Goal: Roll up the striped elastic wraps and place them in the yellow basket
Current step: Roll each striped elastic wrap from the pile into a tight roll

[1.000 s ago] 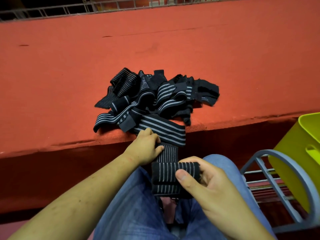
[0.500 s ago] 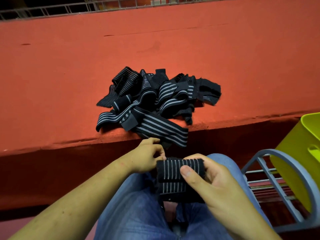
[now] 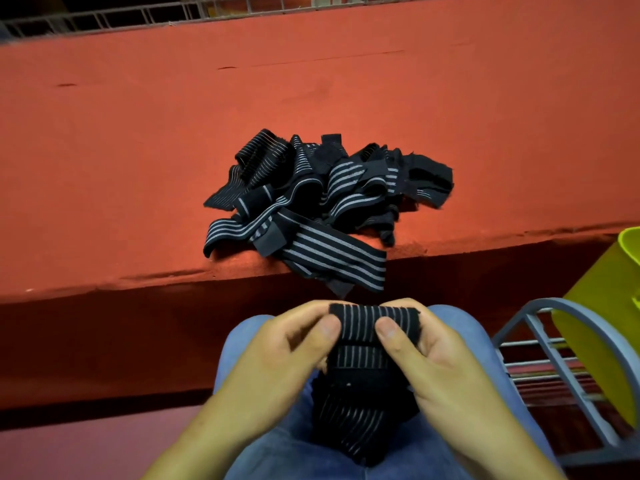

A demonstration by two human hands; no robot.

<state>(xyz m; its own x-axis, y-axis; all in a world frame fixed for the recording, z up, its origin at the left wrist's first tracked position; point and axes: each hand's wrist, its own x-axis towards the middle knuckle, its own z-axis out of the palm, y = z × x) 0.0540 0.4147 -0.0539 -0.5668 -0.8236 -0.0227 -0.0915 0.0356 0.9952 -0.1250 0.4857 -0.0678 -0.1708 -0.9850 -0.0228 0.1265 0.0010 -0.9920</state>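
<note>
A black elastic wrap with thin white stripes [image 3: 360,327] is held over my lap, its top end partly rolled. My left hand [image 3: 277,362] pinches its left side with thumb and fingers. My right hand [image 3: 436,362] pinches its right side the same way. The loose tail of the wrap [image 3: 356,420] hangs down onto my jeans. A tangled pile of several more striped wraps [image 3: 322,199] lies on the red ledge, one strip drooping over its front edge. The yellow basket [image 3: 602,327] stands at the right edge, only partly in view.
The red ledge [image 3: 138,168] runs across the whole view in front of me, with a metal railing [image 3: 104,19] behind it. A grey metal rack [image 3: 561,368] stands beside my right knee and carries the yellow basket.
My left hand has come down from the ledge edge to the wrap, and both hands now hold it side by side. The wrap has come free of the pile.
</note>
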